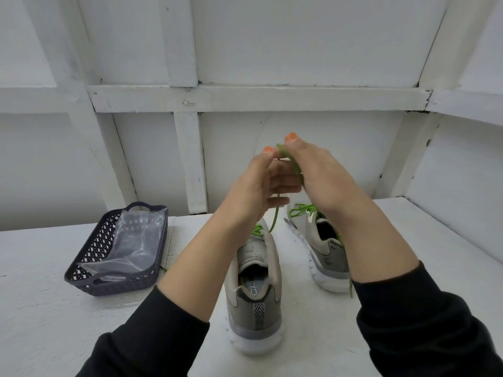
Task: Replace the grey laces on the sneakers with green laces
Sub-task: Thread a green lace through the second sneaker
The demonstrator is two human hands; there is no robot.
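Both hands are raised at 12 o'clock of the near sneaker (254,295). The left hand (258,186) and right hand (324,178) each pinch the green lace (275,217) between thumb and curled fingers (285,186), close together at its top. One strand drops from there to the sneaker's upper eyelets. The far sneaker (324,246), at 2 o'clock, already shows green lacing. The lace looks light, limp and thin. It probably slides through a loose pinch, so a firm hold near its stiffer tip should suit threading. A basket (89,257) holding a plastic bag (136,240) sits at 9 o'clock on the table (40,308).
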